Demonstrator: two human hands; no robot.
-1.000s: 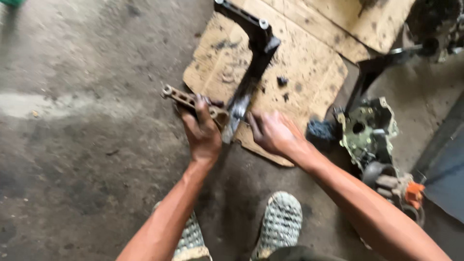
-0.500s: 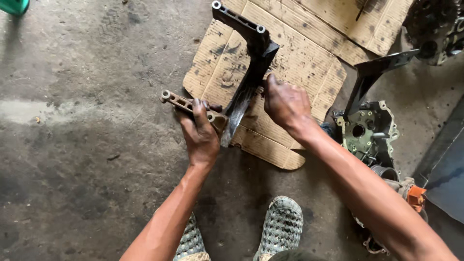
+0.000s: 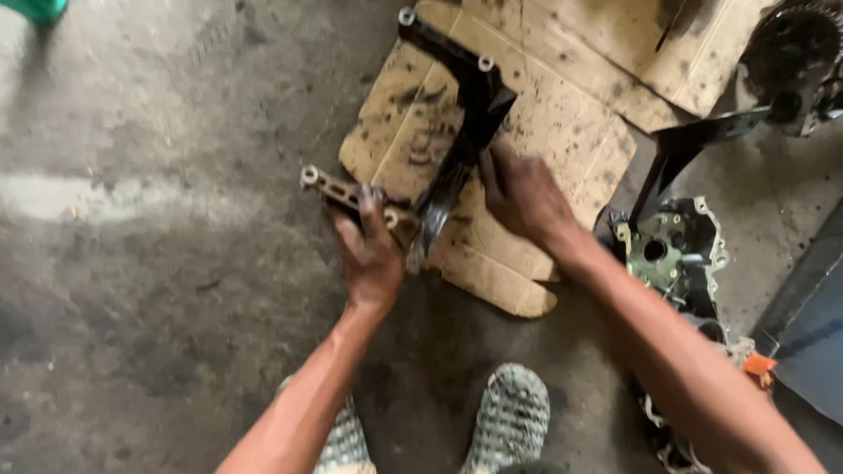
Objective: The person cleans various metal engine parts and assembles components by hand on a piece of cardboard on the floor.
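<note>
On the oily cardboard [image 3: 562, 140] | your left hand [image 3: 373, 259] clamps the bracket arm [image 3: 347, 191] | right hand [image 3: 527, 195] clasps the black frame [image 3: 470, 114] (hold both steady, wrists low).

No pkgs, labels, signs or screens here.

Your left hand [image 3: 373, 259] grips a dull, tan-grey cast metal arm [image 3: 351, 197], rough and grimy. Your right hand [image 3: 522, 193], smeared dark with grease, rests on a black metal bracket [image 3: 465, 114], matt with a faint oily sheen. Under them lies brown corrugated cardboard [image 3: 553, 123], matt and blotched with oil. The concrete floor [image 3: 158, 263] is grey, rough and stained. Beside you sits a greenish cast metal casing [image 3: 676, 254], dull and dirty.
</note>
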